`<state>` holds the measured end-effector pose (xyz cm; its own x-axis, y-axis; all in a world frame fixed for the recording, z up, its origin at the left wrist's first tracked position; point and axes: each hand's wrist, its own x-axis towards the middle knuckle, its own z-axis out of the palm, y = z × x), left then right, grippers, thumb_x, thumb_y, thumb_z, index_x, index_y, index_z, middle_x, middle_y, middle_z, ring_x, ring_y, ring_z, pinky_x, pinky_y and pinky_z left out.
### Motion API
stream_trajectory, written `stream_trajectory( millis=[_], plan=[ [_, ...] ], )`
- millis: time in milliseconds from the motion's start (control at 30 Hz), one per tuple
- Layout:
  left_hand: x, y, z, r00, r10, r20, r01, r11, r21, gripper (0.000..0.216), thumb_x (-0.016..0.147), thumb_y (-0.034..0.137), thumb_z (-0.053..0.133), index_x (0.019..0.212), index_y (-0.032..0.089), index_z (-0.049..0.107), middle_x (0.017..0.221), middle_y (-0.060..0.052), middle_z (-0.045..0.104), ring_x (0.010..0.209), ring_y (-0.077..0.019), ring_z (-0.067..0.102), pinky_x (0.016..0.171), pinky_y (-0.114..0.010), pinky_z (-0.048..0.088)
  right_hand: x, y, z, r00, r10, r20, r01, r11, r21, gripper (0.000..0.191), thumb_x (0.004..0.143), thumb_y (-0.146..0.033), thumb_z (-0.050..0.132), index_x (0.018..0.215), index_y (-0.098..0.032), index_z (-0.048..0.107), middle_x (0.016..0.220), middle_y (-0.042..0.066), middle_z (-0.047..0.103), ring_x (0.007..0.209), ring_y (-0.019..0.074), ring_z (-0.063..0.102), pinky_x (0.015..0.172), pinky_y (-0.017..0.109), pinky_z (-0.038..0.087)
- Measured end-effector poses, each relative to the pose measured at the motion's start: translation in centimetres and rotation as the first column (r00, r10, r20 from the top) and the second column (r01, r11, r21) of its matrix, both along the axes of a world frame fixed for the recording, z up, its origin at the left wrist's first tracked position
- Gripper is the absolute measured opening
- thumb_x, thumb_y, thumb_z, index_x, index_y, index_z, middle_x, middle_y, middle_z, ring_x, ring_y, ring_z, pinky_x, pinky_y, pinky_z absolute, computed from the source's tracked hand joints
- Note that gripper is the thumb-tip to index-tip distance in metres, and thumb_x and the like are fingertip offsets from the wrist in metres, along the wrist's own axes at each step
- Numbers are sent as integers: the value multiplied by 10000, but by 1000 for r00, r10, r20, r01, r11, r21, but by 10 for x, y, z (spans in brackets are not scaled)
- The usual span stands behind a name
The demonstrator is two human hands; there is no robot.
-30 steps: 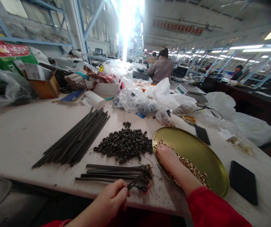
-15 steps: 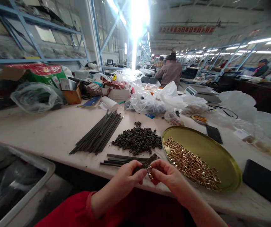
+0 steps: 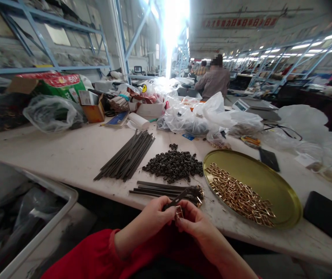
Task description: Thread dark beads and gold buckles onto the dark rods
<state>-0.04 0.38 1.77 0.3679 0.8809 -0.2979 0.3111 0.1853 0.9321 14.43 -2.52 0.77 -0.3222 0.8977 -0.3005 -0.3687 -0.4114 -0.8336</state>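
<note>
A: How are the fingers set, lower centre?
B: The left hand (image 3: 158, 214) pinches a dark strap (image 3: 180, 197); the right hand (image 3: 194, 220) grips a gold buckle (image 3: 178, 212) just below it, probably for steady alignment
A: And outward?
B: Dark strips (image 3: 127, 157), left of centre, lie roughly parallel, presumably for easy picking; the tray (image 3: 247, 162), right, likely keeps loose buckles (image 3: 238, 195) from scattering

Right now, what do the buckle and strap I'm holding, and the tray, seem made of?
Buckle: probably metal, polished gold-toned, judging by its glints. Strap: perhaps leather or synthetic; its dark, mostly matte surface leaves that open. Tray: likely metal, smooth gold-toned, with a soft sheen.
</note>
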Motion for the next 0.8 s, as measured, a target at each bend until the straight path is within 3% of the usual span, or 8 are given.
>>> stream_trajectory(
  millis=[267, 800],
  plan=[
    [-1, 2, -2, 997, -29, -77, 32, 999, 34, 126, 730, 274, 461, 683, 164, 501, 587, 47, 506, 553, -106, 457, 500, -205, 333, -1, 4, -14, 983, -89, 161, 80, 995, 59, 357, 617, -424, 745, 809, -172, 582, 601, -26, 589, 529, 90, 483, 477, 199, 362],
    [-2, 8, -19, 997, -55, -49, 54, 998, -22, 152, 751, 296, 474, 706, 158, 519, 553, 53, 492, 519, -98, 442, 474, -197, 321, 3, 7, -24, 973, -134, 187, 111, 985, 130, 326, 649, -404, 724, 831, -164, 600, 573, -37, 586, 499, 78, 498, 476, 197, 397]
  ],
)
